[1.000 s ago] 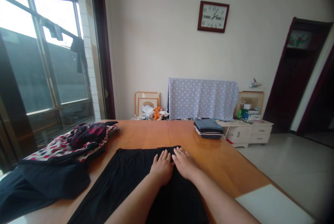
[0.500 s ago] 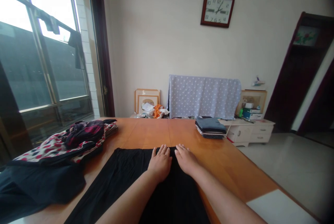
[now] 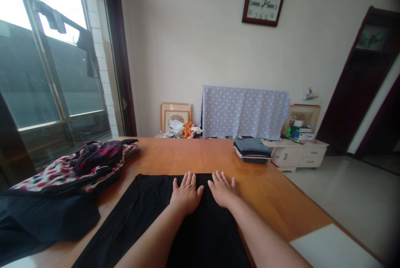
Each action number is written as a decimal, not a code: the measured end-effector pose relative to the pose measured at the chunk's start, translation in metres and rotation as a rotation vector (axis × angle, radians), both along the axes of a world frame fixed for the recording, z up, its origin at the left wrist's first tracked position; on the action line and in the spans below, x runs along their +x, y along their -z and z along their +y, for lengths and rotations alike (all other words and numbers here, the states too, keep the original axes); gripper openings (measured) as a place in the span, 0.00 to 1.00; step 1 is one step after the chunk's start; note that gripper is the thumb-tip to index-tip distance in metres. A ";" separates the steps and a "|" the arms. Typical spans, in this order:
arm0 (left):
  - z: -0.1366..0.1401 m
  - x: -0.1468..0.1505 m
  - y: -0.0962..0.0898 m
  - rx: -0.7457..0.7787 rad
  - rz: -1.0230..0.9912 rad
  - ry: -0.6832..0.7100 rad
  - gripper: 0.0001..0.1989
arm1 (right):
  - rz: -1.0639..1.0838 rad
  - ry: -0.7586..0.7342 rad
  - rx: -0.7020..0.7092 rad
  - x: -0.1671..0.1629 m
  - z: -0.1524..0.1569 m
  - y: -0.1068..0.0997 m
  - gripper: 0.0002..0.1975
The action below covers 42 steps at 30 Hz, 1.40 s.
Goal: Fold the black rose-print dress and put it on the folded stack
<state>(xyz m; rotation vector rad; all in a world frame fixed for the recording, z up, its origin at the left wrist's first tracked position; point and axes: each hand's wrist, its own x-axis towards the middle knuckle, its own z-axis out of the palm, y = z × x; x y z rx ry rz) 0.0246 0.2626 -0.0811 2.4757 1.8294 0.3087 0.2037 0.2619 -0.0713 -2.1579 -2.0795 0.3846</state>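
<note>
A black garment, perhaps trousers (image 3: 143, 201), lies spread on the wooden table (image 3: 175, 155), its far edge straight across and its near part running out of view. My left hand (image 3: 186, 195) rests flat on the cloth near that far edge, fingers spread. To its right, my right hand (image 3: 222, 189) also lies flat with fingers apart, by the garment's far right corner. Neither hand grips anything. Wrinkles show in the cloth on the left side. My forearms hide part of the garment.
On the table's left lies a heap of clothes (image 3: 62, 172) with a dark blue garment (image 3: 50, 218) in front. A folded clothes stack (image 3: 252, 150) sits at the far right. A white sheet-like surface (image 3: 334, 247) lies near right. Beyond stands a white cabinet (image 3: 300, 155).
My left hand has slid slightly left along the cloth and its thumb has spread out. The fingers of my right hand have opened wider. The view has tilted a little downward.
</note>
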 end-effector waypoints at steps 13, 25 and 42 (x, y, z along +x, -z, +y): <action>-0.068 -0.020 -0.026 0.010 -0.024 -0.030 0.33 | 0.075 0.113 0.126 0.041 -0.066 -0.011 0.34; -0.138 -0.009 -0.016 0.021 0.012 0.146 0.36 | -0.049 -0.057 0.076 0.006 -0.143 -0.011 0.34; -0.137 -0.014 -0.028 -0.071 0.022 0.184 0.42 | 0.134 -0.124 0.123 0.031 -0.156 -0.023 0.33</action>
